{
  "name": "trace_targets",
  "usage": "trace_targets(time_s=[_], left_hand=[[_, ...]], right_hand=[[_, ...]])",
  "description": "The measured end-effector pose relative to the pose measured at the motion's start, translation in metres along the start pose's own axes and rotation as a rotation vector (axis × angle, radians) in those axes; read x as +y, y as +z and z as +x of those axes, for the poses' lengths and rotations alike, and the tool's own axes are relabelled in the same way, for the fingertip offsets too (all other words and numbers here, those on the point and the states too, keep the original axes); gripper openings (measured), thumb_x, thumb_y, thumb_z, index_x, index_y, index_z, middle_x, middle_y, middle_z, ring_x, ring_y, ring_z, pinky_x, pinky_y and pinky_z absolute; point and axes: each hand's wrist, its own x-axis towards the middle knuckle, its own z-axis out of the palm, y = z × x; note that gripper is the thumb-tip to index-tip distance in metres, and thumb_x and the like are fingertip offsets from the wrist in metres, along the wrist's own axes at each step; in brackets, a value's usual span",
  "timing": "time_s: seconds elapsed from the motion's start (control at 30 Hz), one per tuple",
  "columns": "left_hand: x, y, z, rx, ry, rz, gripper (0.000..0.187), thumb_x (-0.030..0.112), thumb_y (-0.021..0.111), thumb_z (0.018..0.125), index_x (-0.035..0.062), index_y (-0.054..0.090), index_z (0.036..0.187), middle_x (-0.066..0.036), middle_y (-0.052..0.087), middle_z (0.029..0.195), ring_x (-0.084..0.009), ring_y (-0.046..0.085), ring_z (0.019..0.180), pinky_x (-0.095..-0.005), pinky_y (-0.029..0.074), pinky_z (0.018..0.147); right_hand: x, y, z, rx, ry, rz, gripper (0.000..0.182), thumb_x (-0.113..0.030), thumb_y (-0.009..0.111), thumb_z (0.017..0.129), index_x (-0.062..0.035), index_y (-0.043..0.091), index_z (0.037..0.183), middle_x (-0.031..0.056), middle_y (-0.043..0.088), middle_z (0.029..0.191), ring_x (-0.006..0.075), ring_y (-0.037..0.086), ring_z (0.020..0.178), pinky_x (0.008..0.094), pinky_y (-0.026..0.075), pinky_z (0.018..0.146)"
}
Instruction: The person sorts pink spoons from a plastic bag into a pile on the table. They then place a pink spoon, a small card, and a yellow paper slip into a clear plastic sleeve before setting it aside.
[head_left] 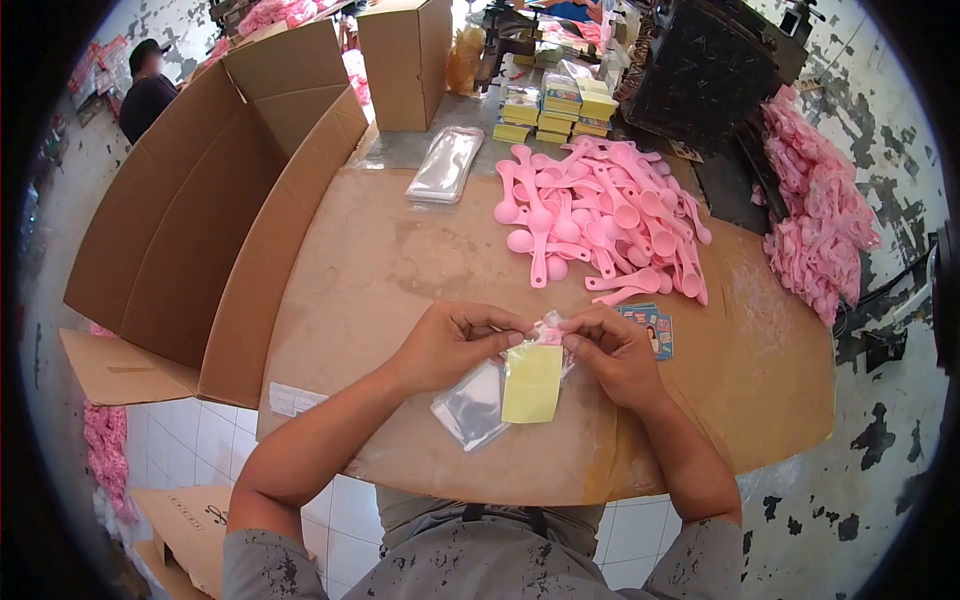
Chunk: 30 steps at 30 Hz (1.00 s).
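My left hand (455,345) and my right hand (615,355) meet over the cardboard-covered table, each pinching the top of a clear plastic bag (548,322). Something pink shows through the plastic between my fingers; its shape is mostly hidden. A pale yellow card (532,385) hangs below the pinched part, apparently inside the bag. Under it, slightly left, lie flat clear bags (468,408) on the table. Close beyond my right hand are several blue printed cards (660,335), partly covered by the hand. Further back rises a heap of pink measuring spoons (600,210).
A big open cardboard box (270,250) stands left of the table. Toward the back are a stack of clear bags (445,165), an upright carton (402,65) and stacked cards (555,105). Bagged pink items (815,210) hang at right. Another person (145,95) is far left.
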Motion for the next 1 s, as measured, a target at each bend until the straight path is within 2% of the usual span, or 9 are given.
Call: trace_targets(time_s=[0.17,0.27,0.47,0.57,0.67,0.8,0.87,0.9,1.0], left_hand=[[0.002,0.003,-0.003,0.025,0.075,-0.074,0.020,0.006,0.070,0.101,-0.0009,0.076,0.119,-0.008,0.079,0.104,-0.0086,0.073,0.089,-0.0238,0.058,0.077],[0.004,-0.002,-0.004,-0.008,0.082,-0.016,0.023,0.000,0.067,0.101,-0.0059,0.071,0.123,-0.013,0.077,0.112,-0.0152,0.074,0.101,-0.0277,0.061,0.086],[0.012,0.020,-0.007,0.124,0.261,-0.098,0.028,0.006,0.070,0.101,-0.0026,0.067,0.127,-0.006,0.075,0.103,-0.0129,0.072,0.091,-0.0280,0.060,0.082],[0.008,0.013,-0.011,-0.062,0.130,0.072,0.021,0.013,0.073,0.100,-0.0005,0.069,0.115,-0.003,0.073,0.093,-0.0078,0.068,0.081,-0.0253,0.057,0.072],[0.009,0.003,-0.009,-0.062,0.067,0.000,0.018,0.013,0.073,0.100,0.0007,0.069,0.113,-0.004,0.073,0.093,-0.0088,0.069,0.082,-0.0247,0.056,0.070],[0.061,-0.025,-0.009,0.760,0.583,-0.224,0.022,0.019,0.067,0.105,0.0032,0.067,0.120,-0.007,0.073,0.103,-0.0122,0.072,0.087,-0.0280,0.058,0.071],[0.072,-0.033,-0.004,0.726,0.631,-0.434,0.021,0.020,0.065,0.106,0.0067,0.068,0.122,-0.006,0.072,0.111,-0.0157,0.071,0.095,-0.0331,0.059,0.076],[0.072,-0.034,-0.004,0.711,0.652,-0.542,0.021,0.020,0.064,0.106,0.0084,0.069,0.122,-0.005,0.071,0.114,-0.0174,0.071,0.099,-0.0356,0.059,0.079],[0.020,-0.022,0.003,0.484,0.351,0.084,0.029,0.024,0.073,0.099,0.0077,0.071,0.122,-0.003,0.070,0.114,-0.0194,0.068,0.098,-0.0360,0.055,0.080]], right_hand=[[-0.028,0.008,-0.001,-0.076,-0.027,0.075,0.045,-0.001,0.069,0.099,0.0028,0.055,0.142,0.0079,0.070,0.113,0.0127,0.067,0.100,0.0293,0.055,0.083],[-0.013,0.015,-0.004,-0.138,0.112,0.188,0.048,-0.002,0.070,0.098,0.0018,0.054,0.143,0.0074,0.070,0.111,0.0130,0.067,0.098,0.0293,0.056,0.081],[-0.018,0.005,-0.003,-0.050,0.122,0.077,0.047,-0.002,0.074,0.095,0.0031,0.058,0.139,0.0078,0.070,0.108,0.0113,0.067,0.094,0.0278,0.054,0.082],[-0.012,0.003,-0.005,-0.028,0.066,0.034,0.042,-0.004,0.073,0.096,0.0027,0.060,0.136,0.0072,0.070,0.105,0.0115,0.067,0.091,0.0264,0.054,0.079],[-0.021,0.002,-0.005,-0.010,0.020,0.159,0.038,-0.004,0.072,0.098,-0.0009,0.062,0.135,0.0072,0.070,0.107,0.0133,0.067,0.095,0.0295,0.054,0.082],[-0.044,-0.029,0.004,0.046,-0.158,-0.466,0.033,-0.007,0.072,0.097,-0.0033,0.067,0.129,0.0079,0.070,0.107,0.0150,0.068,0.094,0.0312,0.054,0.082],[-0.062,-0.044,0.004,0.072,-0.188,-0.667,0.031,-0.008,0.073,0.096,-0.0043,0.069,0.127,0.0081,0.070,0.107,0.0158,0.068,0.094,0.0314,0.053,0.083],[-0.072,-0.049,0.004,0.039,-0.130,-0.713,0.033,-0.009,0.075,0.092,-0.0043,0.070,0.124,0.0097,0.069,0.108,0.0212,0.068,0.097,0.0344,0.053,0.086],[-0.058,-0.079,-0.001,-0.026,-0.185,-1.101,0.037,-0.012,0.077,0.087,-0.0045,0.071,0.122,0.0108,0.066,0.110,0.0270,0.064,0.106,0.0403,0.051,0.093]])
